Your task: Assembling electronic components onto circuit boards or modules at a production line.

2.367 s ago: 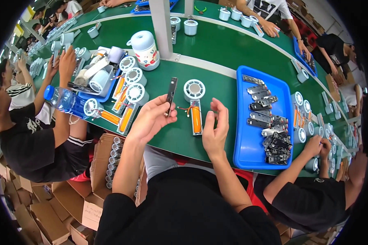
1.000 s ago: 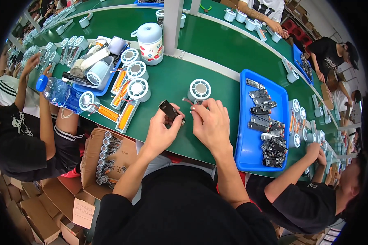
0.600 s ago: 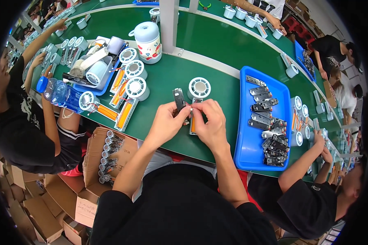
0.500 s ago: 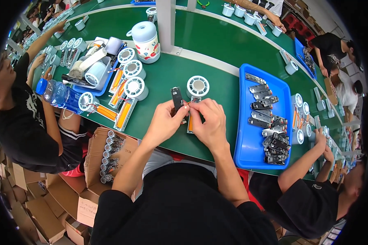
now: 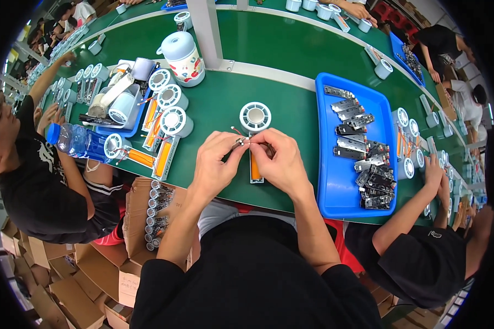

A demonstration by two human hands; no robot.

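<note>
Over the orange cell, we pinch a dark part (left hand) and white connector (right hand).

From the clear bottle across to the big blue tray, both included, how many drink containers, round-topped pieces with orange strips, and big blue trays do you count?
Clear bottle: 1
Light-blue flask: 1
Round-topped pieces with orange strips: 5
Big blue tray: 1
Total: 8
</note>
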